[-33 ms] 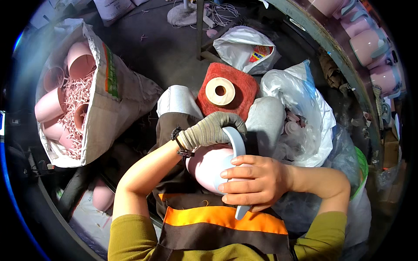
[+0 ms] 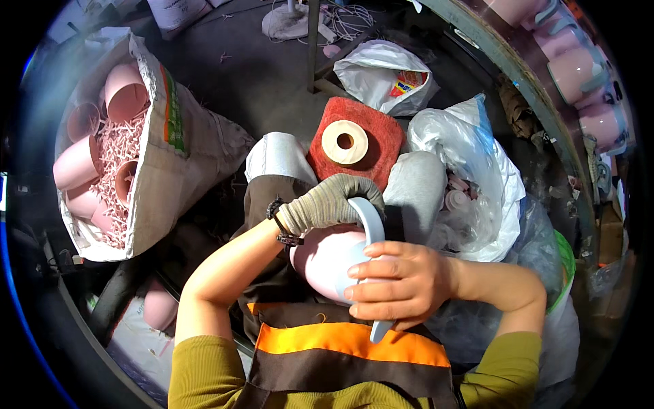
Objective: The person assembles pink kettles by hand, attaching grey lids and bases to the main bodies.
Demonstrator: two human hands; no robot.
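Observation:
A pink jug with a pale blue handle and rim lies on my lap, over the dark apron. My left hand, in a grey knitted glove, is curled around the jug's far side, beside the upper end of the handle. Bare, my right hand presses its fingers across the pale blue part on the jug's right side; its thumb is hidden. Whether either hand has a small tool in it cannot be seen. Beyond my hands, a cream-coloured ring-shaped roll rests on a red cloth-covered block.
At left stands a large white sack filled with pink cups and small pink scraps. A plastic-lined white bag with pink pieces is at right. Farther off sits another white bag. Finished-looking pink jugs line a shelf at upper right.
My right hand and the jug's lower pale blue end have shifted very slightly. Otherwise both hands keep the same hold.

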